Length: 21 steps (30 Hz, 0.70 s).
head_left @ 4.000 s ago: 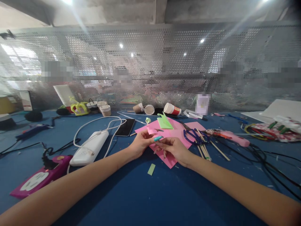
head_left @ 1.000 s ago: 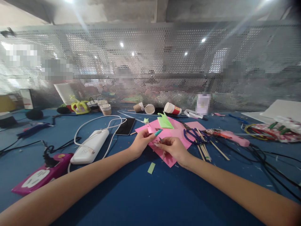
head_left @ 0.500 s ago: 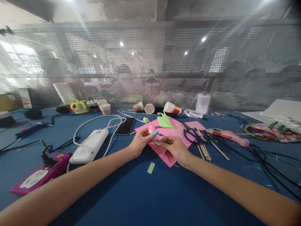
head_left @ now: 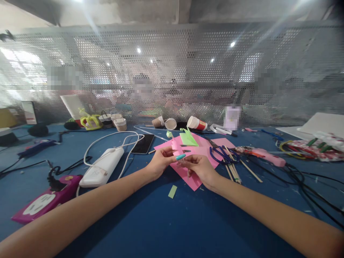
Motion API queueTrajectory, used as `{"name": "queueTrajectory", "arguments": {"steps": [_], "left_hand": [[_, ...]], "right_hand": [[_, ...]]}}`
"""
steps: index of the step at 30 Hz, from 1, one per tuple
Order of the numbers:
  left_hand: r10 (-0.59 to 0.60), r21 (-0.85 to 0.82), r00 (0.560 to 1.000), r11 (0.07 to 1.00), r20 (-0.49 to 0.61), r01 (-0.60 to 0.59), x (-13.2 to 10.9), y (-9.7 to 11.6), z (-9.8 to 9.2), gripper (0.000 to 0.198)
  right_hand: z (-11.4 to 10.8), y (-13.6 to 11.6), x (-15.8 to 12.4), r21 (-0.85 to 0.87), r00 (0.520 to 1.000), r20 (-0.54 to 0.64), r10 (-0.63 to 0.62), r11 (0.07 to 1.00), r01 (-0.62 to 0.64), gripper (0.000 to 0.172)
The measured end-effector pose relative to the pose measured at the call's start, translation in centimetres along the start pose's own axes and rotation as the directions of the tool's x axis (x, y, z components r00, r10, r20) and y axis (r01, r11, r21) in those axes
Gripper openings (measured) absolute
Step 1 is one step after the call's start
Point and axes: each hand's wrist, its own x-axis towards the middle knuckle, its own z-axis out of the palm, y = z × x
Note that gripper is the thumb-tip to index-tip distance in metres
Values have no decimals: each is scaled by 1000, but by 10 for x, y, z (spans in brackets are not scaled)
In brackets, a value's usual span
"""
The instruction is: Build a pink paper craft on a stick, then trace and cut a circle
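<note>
The left hand point(head_left: 160, 162) was pinched on a small pink paper cut-out point(head_left: 174, 144), held upright just above the blue counter point(head_left: 161, 222). The right hand point(head_left: 200, 167) met it fingertip to fingertip, fingers curled. Whether it gripped anything was too small to tell. Both hovered over a large pink paper sheet point(head_left: 200, 150), with a folded green paper point(head_left: 188, 139) on its far edge and blue-handled scissors point(head_left: 223, 154) just beside the right hand.
</note>
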Motion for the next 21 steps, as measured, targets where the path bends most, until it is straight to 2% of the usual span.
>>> {"name": "queueTrajectory", "arguments": {"steps": [8,13,17,21], "left_hand": [[-52,79,998,995,-44,56,1,-2,-1,41],[-81,106,995,991,-52,86,0,-1,2,44],[-78,109,996,991,-49,83,1,-1,2,49],[-79,97,996,992,-43,83,2,-4,0,39]], "right_hand": [[0,4,-1,-38,1000,17,-24,999,25,30],[2,1,-3,-73,997,53,52,996,-48,31],[3,1,-2,-80,997,19,74,994,-73,35],[3,3,-1,-45,998,-21,64,997,-65,34]]}}
